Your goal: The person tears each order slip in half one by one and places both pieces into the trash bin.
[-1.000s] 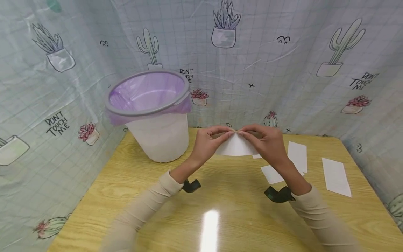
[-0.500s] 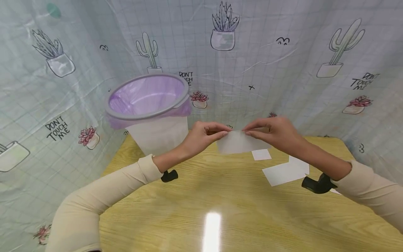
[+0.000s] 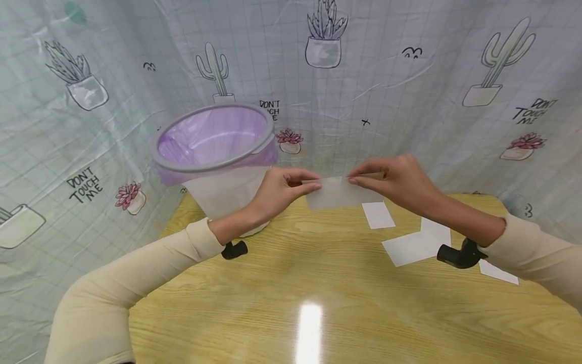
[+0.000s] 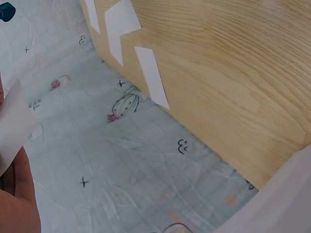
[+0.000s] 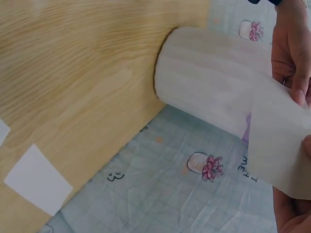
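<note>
A sheet of white paper (image 3: 334, 194) hangs above the far part of the table, held along its top edge by both hands. My left hand (image 3: 277, 192) pinches that edge near the left corner between thumb and fingers. The right hand (image 3: 402, 177) pinches it further right, a short gap from the left, and covers part of the right side. In the right wrist view the paper (image 5: 277, 141) looks slightly bowed, with fingers at its near edge. Only part of the paper (image 4: 14, 124) and of the left hand (image 4: 19, 194) shows in the left wrist view.
A white bin (image 3: 227, 194) with a purple liner (image 3: 218, 134) stands at the back left, close to the left hand. Several white paper pieces (image 3: 378, 215) lie on the wooden table (image 3: 273, 293), towards the right. A cactus-print curtain (image 3: 409, 101) hangs behind and at the sides.
My hands, fingertips nearly touching a second ago, have drawn apart along the edge and risen slightly. The paper, bowed downward before, now hangs flatter. Both forearms have swung outward.
</note>
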Action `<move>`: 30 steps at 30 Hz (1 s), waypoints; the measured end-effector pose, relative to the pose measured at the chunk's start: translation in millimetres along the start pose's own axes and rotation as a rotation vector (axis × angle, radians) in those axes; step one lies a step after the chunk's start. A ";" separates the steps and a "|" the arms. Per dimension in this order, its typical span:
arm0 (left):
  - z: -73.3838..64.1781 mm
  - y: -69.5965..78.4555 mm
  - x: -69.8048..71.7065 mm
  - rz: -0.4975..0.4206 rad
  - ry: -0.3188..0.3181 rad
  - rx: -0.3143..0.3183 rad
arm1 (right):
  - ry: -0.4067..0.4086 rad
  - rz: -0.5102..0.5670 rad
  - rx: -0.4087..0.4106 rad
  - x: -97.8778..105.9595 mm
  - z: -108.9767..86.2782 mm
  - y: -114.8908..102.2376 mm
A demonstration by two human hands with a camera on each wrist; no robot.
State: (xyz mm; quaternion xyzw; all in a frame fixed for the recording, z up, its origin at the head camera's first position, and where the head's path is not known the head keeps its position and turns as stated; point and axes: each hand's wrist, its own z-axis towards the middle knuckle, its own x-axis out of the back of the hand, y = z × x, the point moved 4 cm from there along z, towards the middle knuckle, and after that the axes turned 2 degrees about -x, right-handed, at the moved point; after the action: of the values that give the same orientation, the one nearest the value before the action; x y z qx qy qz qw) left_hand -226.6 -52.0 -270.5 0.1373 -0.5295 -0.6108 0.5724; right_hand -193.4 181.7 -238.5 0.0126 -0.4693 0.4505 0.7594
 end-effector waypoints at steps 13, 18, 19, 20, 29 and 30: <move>-0.7 -5.3 19.0 0.005 0.050 -0.070 | 0.011 0.031 -0.004 -12.0 17.8 5.9; -0.4 -6.4 26.0 0.034 0.090 -0.076 | 0.013 0.035 -0.002 -15.1 25.0 4.9; -0.6 -6.4 27.5 0.034 0.097 -0.073 | 0.013 0.040 -0.002 -15.7 26.5 4.3; -1.0 -6.4 28.9 0.032 0.102 -0.070 | 0.013 0.045 -0.001 -16.2 28.2 3.9; -3.9 -4.4 40.0 0.034 0.123 -0.084 | 0.017 0.074 0.024 -19.0 40.3 0.7; -4.1 -4.1 40.8 0.029 0.124 -0.086 | 0.016 0.078 0.025 -19.2 40.9 0.2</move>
State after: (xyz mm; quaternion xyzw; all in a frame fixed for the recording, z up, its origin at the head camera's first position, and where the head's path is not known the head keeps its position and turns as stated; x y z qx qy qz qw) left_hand -238.2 -89.3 -257.5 0.1425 -0.4682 -0.6150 0.6183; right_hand -225.2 150.8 -229.6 0.0001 -0.4577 0.4857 0.7448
